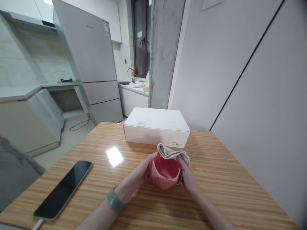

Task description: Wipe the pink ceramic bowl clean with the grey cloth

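A pink ashtray [163,183], deep and bowl-shaped with faceted sides and a small notch in its rim, is tilted so that its inside faces me. My left hand [145,169] grips its left side, the fingers partly hidden behind it. A folded grey-beige cloth [170,154] lies over the ashtray's far and right rim. My right hand [186,172] is closed on this cloth and presses it to the right side. Some of the right fingers are hidden by the cloth. Whether the ashtray's base touches the table cannot be seen.
On the wood-grain table [227,185], a white box [155,135] stands just beyond my hands. A black-screened phone [63,190] with a white cable [37,224] lies at the left. Past the table are a fridge [96,54] and a sink counter [134,95]; a wall [263,111] borders the right.
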The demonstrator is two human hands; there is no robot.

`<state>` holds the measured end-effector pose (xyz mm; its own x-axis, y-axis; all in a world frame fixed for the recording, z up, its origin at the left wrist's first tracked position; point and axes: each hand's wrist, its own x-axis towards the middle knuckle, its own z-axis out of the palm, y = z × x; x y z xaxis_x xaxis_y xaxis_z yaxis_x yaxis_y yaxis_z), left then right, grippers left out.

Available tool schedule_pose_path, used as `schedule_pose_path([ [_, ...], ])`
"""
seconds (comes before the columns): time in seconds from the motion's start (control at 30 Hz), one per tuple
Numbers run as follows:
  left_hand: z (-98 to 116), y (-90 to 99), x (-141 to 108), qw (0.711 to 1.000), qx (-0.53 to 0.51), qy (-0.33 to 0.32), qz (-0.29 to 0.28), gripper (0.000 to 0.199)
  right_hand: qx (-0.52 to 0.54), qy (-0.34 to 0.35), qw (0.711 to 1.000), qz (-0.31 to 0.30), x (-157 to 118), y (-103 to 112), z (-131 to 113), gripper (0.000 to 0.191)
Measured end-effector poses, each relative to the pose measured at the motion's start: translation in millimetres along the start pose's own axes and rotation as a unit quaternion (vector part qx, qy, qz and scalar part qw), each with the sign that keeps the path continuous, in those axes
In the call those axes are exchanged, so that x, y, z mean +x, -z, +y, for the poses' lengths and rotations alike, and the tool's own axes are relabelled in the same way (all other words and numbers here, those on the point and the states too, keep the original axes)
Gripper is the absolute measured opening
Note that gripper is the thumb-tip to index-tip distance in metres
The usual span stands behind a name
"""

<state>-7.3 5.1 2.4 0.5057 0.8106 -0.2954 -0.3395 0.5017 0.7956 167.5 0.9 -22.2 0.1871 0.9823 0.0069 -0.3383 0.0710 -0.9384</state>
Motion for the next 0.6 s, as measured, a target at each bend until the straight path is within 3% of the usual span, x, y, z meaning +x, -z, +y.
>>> schedule_pose_path([
  [0.2, -2, 4.5, 4, 0.998, -0.052, -0.020, 0.017, 0.046, -0.015, 0.051, 0.998, -0.017, -4, -5, -5, 0.040],
  [0.37, -2, -0.3, 2, 0.994, -0.090, -0.064, -0.022, 0.041, -0.060, 0.077, 0.995, 0.025, -8, -8, -11, 0.038],
  [0.6, 0, 5.0, 1, 0.999, -0.015, 0.033, -0.030, 0.058, -0.013, 0.023, 0.999, 0.029, -13, -15, -23, 0.047],
])
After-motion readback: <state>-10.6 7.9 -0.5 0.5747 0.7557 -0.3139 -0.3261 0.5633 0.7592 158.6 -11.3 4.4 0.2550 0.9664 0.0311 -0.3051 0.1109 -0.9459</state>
